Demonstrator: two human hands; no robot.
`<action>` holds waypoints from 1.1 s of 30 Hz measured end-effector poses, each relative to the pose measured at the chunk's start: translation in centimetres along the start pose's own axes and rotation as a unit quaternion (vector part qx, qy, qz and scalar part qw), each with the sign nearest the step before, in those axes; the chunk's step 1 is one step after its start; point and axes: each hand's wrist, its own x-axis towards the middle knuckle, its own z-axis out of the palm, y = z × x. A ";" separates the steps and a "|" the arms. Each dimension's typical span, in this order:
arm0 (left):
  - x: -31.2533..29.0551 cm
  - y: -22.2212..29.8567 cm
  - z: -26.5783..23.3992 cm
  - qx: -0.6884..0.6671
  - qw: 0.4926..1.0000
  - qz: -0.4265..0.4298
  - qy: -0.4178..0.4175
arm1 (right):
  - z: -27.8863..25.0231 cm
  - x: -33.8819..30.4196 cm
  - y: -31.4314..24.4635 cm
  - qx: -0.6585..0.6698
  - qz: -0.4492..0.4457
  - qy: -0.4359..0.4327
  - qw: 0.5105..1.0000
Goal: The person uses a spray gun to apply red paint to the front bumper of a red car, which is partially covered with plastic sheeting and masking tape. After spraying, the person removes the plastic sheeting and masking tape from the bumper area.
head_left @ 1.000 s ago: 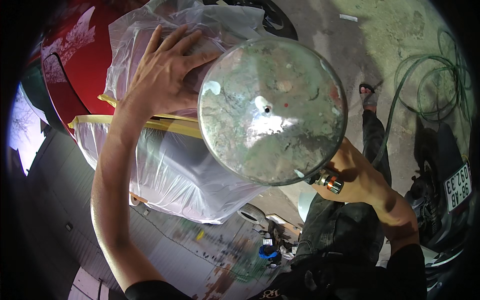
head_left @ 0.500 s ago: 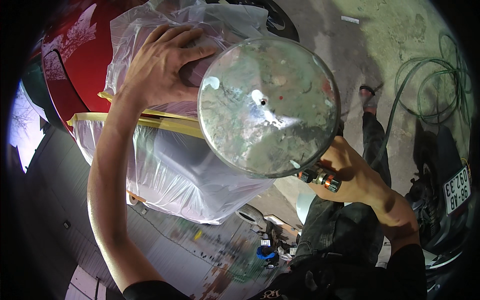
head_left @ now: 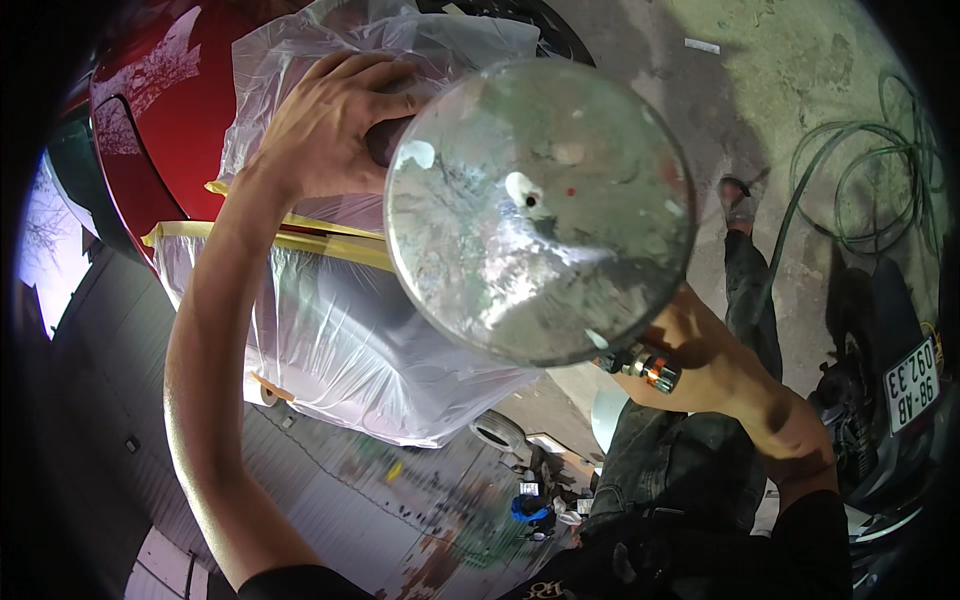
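My right hand (head_left: 680, 350) is closed round a paint spray gun (head_left: 645, 368); its fingers are mostly hidden below the cup. The gun's round paint cup (head_left: 600, 225), its lid smeared with dried paint, faces up and covers much of the middle of the view. My left hand (head_left: 345, 125) lies with fingers spread over clear masking film (head_left: 270, 60) on a red car (head_left: 185, 130), by a dark reddish unmasked patch (head_left: 388, 138) partly hidden by the cup. Yellow masking tape (head_left: 335, 248) edges a second film sheet (head_left: 340, 340) nearer me.
A green hose (head_left: 870, 130) lies coiled on the concrete floor at the right. A motorbike (head_left: 860, 420) stands at the right edge. A tyre (head_left: 498, 430) and assorted small items (head_left: 540, 505) are below the car. A corrugated metal wall (head_left: 330, 470) is at lower left.
The spray gun's cup looks slightly larger and has shifted a little left and up, covering more of the patch. My left hand stays spread at nearly the same place.
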 end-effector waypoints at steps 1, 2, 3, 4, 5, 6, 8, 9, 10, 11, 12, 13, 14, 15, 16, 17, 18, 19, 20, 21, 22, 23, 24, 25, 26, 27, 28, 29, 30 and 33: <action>0.2 -0.3 0.4 0.004 1.000 0.011 0.008 | 0.2 0.0 0.5 0.006 0.007 -0.001 1.000; 0.4 -0.7 0.9 0.008 1.000 0.020 0.013 | 0.4 -0.1 1.0 0.012 0.014 -0.003 1.000; 0.4 -0.9 1.2 0.012 0.999 0.029 0.019 | 0.7 -0.1 1.4 -0.001 -0.005 0.006 1.000; 0.3 -1.1 1.1 0.005 0.999 0.034 0.017 | 1.0 -0.1 1.8 -0.015 -0.023 0.017 0.999; -0.1 -0.9 0.6 -0.003 0.999 0.037 0.014 | 1.1 -0.2 2.1 -0.019 -0.025 0.019 0.999; -0.3 -0.8 0.6 0.002 0.999 0.038 0.010 | 1.0 -0.2 2.0 -0.023 -0.029 0.018 0.999; -0.2 -0.8 0.8 0.027 0.999 0.042 0.005 | 0.7 -0.2 1.4 -0.024 -0.029 0.017 0.999; 0.1 -0.6 1.0 0.047 0.998 0.044 0.003 | 0.6 -0.1 1.2 -0.023 -0.026 0.016 0.999; 0.1 -0.4 0.6 0.024 0.999 0.030 -0.003 | 0.6 -0.1 1.0 -0.022 -0.020 0.011 1.000; 0.1 0.0 -0.2 0.002 1.000 0.015 -0.009 | 0.5 -0.2 1.0 -0.016 -0.013 0.007 1.000; 0.1 0.3 -0.7 -0.020 1.000 0.000 -0.015 | 0.4 -0.1 1.0 -0.011 -0.006 0.005 1.000; 0.1 0.1 -0.4 -0.002 1.000 0.001 -0.006 | 0.4 -0.1 0.9 -0.007 -0.003 0.004 1.000; 0.2 -0.1 0.2 0.016 1.000 0.002 0.003 | 0.4 -0.1 0.7 -0.005 -0.007 0.008 1.000; 0.2 -0.2 0.5 0.035 0.999 0.003 0.012 | 0.3 0.0 0.5 -0.007 -0.008 0.010 1.000; 0.2 -0.2 0.4 0.046 0.999 0.006 0.006 | 0.5 0.1 0.4 -0.007 -0.019 0.019 1.000; 0.1 -0.2 0.3 0.057 0.998 0.007 -0.001 | 0.6 0.2 0.4 -0.008 -0.030 0.025 0.999; 0.0 -0.1 0.3 0.067 0.998 0.008 -0.009 | 0.6 0.4 0.2 -0.021 -0.061 0.036 0.997; 0.0 -0.3 0.7 0.062 0.998 0.022 0.000 | 0.6 0.4 0.1 -0.028 -0.075 0.039 0.996; 0.1 -0.8 1.2 0.058 0.998 0.038 0.009 | 0.6 0.5 0.0 -0.036 -0.088 0.045 0.994; 0.2 -1.1 1.5 0.054 0.997 0.054 0.018 | 0.6 0.5 -0.2 -0.036 -0.085 0.044 0.995; 0.3 -1.2 1.6 0.053 0.997 0.052 0.016 | 0.5 0.5 -0.3 -0.037 -0.081 0.042 0.995; 0.3 -1.2 1.7 0.051 0.997 0.048 0.014 | 0.5 0.5 -0.5 -0.038 -0.077 0.039 0.996; 0.2 -1.2 1.7 0.049 0.998 0.045 0.011 | 0.4 0.5 -0.6 -0.038 -0.074 0.036 0.996; 0.1 -1.0 1.4 0.036 0.999 0.038 0.016 | 0.4 0.5 -0.6 -0.039 -0.070 0.033 0.996; -0.1 -0.5 0.7 0.022 0.999 0.032 0.020 | 0.4 0.4 -0.6 -0.045 -0.065 0.028 0.996; -0.2 -0.2 0.3 0.009 0.999 0.026 0.025 | 0.4 0.4 -0.5 -0.051 -0.060 0.023 0.997; -0.1 -0.3 0.5 0.019 0.999 0.022 0.024 | 0.4 0.1 -0.2 -0.061 -0.053 0.015 0.997; 0.1 -0.5 0.9 0.030 0.999 0.019 0.024 | 0.4 0.1 -0.1 -0.061 -0.052 0.014 0.997; 0.3 -0.6 1.0 0.041 0.999 0.016 0.023 | 0.4 0.1 -0.1 -0.062 -0.050 0.012 0.997; 0.1 -0.1 0.3 0.013 1.000 0.001 0.016 | 0.4 0.4 -0.6 -0.029 -0.061 0.019 0.998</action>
